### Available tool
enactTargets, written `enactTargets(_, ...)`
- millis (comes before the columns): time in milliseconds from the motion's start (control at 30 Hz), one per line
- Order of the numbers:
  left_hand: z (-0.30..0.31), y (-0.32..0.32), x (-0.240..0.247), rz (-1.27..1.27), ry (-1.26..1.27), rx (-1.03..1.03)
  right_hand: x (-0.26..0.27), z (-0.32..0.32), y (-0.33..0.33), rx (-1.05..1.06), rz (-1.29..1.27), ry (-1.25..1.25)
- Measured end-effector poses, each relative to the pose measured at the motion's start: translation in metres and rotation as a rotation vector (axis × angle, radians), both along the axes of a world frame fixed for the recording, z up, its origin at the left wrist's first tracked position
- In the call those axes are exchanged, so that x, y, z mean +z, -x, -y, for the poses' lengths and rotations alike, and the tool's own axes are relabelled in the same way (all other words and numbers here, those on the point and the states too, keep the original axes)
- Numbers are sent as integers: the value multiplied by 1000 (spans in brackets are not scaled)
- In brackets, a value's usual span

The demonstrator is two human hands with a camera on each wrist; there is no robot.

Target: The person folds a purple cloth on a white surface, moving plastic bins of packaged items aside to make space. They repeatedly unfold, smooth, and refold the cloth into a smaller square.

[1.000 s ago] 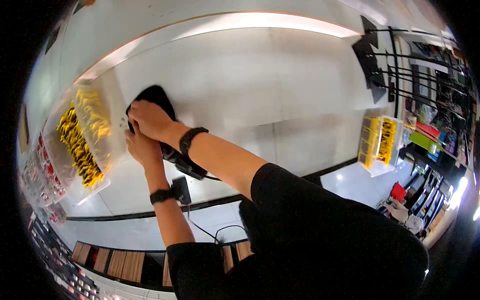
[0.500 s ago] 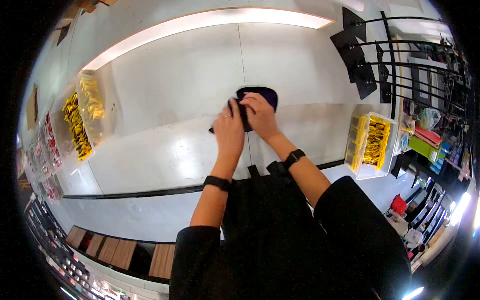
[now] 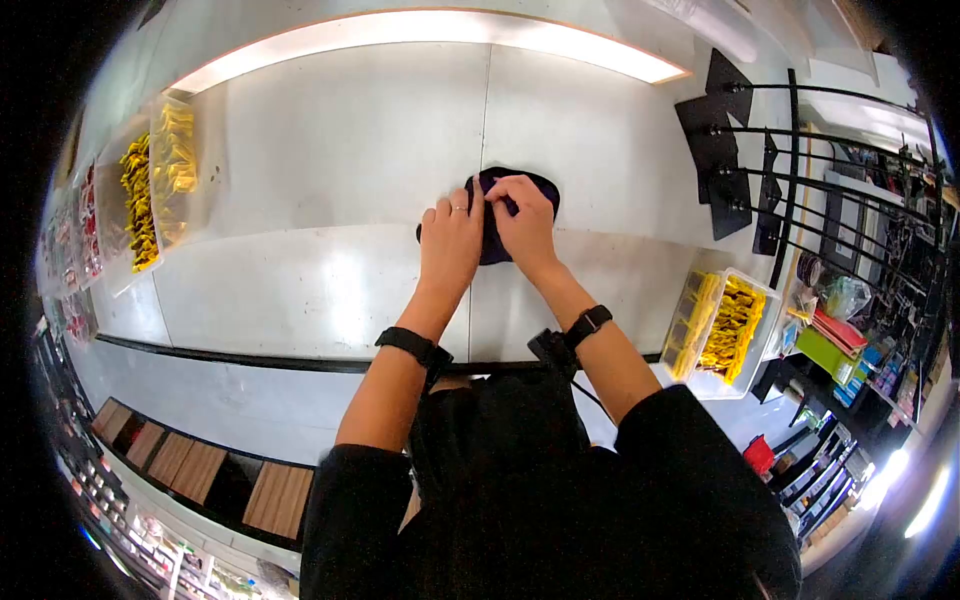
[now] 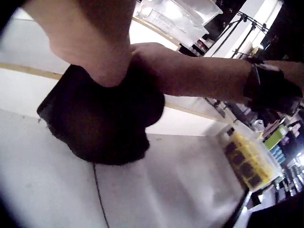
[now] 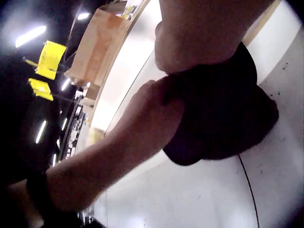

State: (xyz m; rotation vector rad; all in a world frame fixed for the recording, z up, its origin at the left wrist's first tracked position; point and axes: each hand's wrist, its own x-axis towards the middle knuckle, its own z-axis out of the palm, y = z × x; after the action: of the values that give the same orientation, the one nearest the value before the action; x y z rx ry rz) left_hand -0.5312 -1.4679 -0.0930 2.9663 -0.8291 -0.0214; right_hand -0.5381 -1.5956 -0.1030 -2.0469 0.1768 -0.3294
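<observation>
A dark, soft-looking item (image 3: 492, 248), possibly a cap, is between both hands over the pale work surface (image 3: 330, 130). The left hand (image 3: 452, 238) grips its left part, with a ring on one finger. On the right, the other hand (image 3: 525, 228) pinches it with bent thumb and fingers close to the left fingertips. Seen from the left wrist, the item (image 4: 102, 126) hangs below both hands, its lower edge rounded and uneven. The right wrist view shows the item (image 5: 228, 116) dark and blurred; the fingertips are hidden there.
Clear boxes with yellow packets stand at the left (image 3: 140, 200) and right front (image 3: 732, 325). Black panels (image 3: 715, 150) hang on a rack at the back right. A bright strip (image 3: 430, 25) runs along the back. A cardboard box (image 5: 97, 45) is beyond.
From the far left, both hands and the dark item have moved right to the middle of the surface. Over the last half second the hands have shifted only slightly on it.
</observation>
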Motion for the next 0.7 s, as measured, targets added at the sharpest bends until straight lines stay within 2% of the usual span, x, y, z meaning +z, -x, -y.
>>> enactTargets(133,18,-58,-1,77,14,-22,-2,23,-69,59,46,48)
enactTargets(233,33,-87,-3,118,17,28,-2,26,-107,-43,29,8)
enactTargets(300,35,-77,0,14,84,98,5,15,-89,-80,6,3)
enactTargets(367,14,-42,-4,32,46,-14,-4,7,-45,-47,9,47)
enactTargets(433,-10,6,-6,-91,-10,-31,-1,-12,8,-71,-99,-104)
enactTargets(467,-7,1,-4,-107,-6,-52,3,-12,4,-102,-112,-130)
enactTargets(500,-8,-2,3,-118,-4,-70,9,-8,-8,-102,-110,-130)
enactTargets(567,9,-48,10,-84,22,-29,5,6,-49,-35,-32,-42)
enactTargets(600,8,-48,-2,-2,50,-32,-2,7,-51,-29,-10,-21)
enactTargets(667,17,-89,-9,47,85,-7,-3,18,-112,-49,70,13)
enactTargets(700,23,-104,-5,78,127,5,-7,18,-113,-56,99,14)
